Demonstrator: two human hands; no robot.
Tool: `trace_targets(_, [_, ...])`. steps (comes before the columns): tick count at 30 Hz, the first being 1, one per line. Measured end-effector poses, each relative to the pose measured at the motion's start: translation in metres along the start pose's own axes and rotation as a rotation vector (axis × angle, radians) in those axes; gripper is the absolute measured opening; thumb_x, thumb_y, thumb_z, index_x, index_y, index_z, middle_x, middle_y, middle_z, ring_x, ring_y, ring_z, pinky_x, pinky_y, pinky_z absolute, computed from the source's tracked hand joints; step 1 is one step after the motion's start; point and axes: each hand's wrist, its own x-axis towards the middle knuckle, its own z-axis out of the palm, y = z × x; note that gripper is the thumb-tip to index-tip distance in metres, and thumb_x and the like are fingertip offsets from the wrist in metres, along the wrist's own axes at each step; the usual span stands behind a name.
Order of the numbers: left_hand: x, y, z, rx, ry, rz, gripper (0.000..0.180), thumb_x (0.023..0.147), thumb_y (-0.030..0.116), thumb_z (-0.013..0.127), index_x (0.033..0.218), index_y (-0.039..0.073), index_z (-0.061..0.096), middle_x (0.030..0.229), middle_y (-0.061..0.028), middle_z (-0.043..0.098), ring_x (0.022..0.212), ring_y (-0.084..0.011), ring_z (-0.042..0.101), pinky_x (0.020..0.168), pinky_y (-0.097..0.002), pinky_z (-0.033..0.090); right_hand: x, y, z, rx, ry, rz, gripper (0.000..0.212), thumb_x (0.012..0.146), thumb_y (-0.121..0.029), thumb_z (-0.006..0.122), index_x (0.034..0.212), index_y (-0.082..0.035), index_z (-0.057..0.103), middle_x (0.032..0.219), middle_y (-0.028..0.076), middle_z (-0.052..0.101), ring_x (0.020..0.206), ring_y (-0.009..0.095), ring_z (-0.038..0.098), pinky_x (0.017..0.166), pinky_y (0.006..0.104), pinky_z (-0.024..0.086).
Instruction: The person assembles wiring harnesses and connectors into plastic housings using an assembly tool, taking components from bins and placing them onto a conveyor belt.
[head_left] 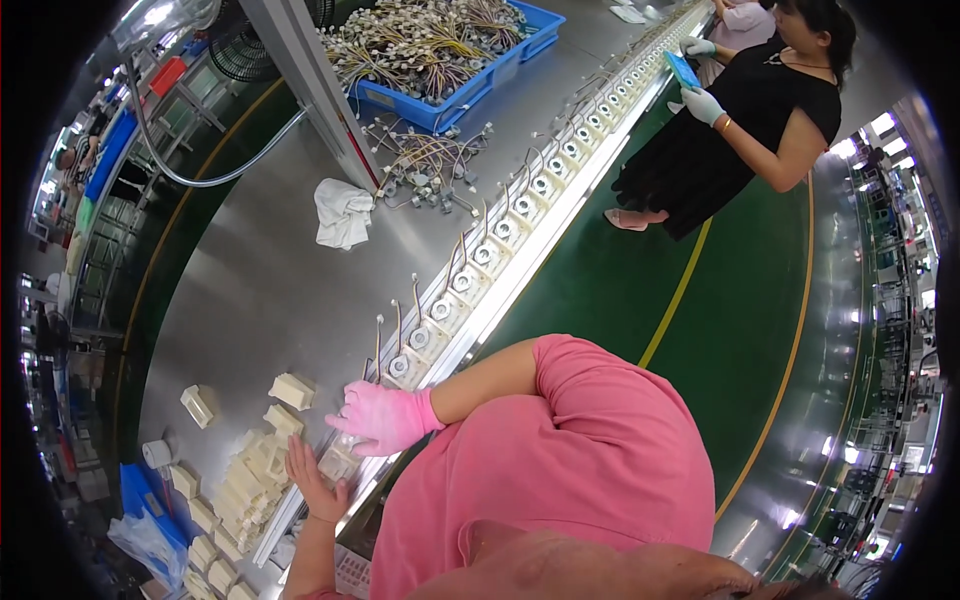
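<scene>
My left hand (315,483), bare, lies at the near end of the row with its fingers stretched and its thumb apart. Beside it, a white square housing (338,462) sits in the row. My right hand (382,417), in a pink glove, reaches across the row just beyond that housing. Its fingers are spread, and whatever lies under the palm is hidden. Farther along, white housings with round metal-coloured centres (400,367) stand in line, thin wires (379,340) rising from their left sides. Left of my left hand, cream plastic housings (250,480) are heaped on the metal table.
A blue tray (440,115) of wired connectors stands at the far side, with loose wire bundles (425,165) in front. A white cloth (343,213) lies by a metal post (310,90). Across the line, a person in black (740,130) wearing white gloves holds a blue object (682,70).
</scene>
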Motion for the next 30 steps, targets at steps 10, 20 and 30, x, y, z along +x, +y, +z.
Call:
trace_targets(10, [0.086,0.055,0.036,0.002,0.033,-0.011,0.071,0.085,0.045,0.044,0.139,0.003,0.026,0.143,-0.0260,0.025,0.132,-0.0427,0.024,0.106,-0.0541,0.015,-0.050,0.073,-0.065,-0.068,0.016,0.055,0.054,0.079,-0.039,0.055,0.112,0.003,0.055,0.073,0.010,0.057,0.076,0.026,0.054,0.077,0.0379,0.040])
trace_targets(20, [0.207,0.125,0.092,-0.091,0.006,0.007,0.075,0.078,0.041,0.056,0.137,0.003,0.031,0.143,-0.0231,0.027,0.133,-0.0390,0.025,0.106,-0.0522,0.016,-0.116,0.169,-0.145,-0.088,-0.023,0.217,0.035,0.077,-0.025,0.056,0.103,-0.002,0.055,0.070,0.011,0.057,0.075,0.031,0.056,0.080,0.0411,0.043])
trace_targets(30, [0.324,0.191,0.152,-0.240,0.034,0.071,0.068,0.080,0.041,0.054,0.134,0.003,0.037,0.141,-0.0191,0.033,0.130,-0.0349,0.031,0.104,-0.0489,0.023,-0.177,0.270,-0.234,-0.211,0.084,0.286,0.028,0.077,-0.011,0.057,0.105,-0.008,0.060,0.074,0.006,0.056,0.078,0.027,0.055,0.082,0.0412,0.043])
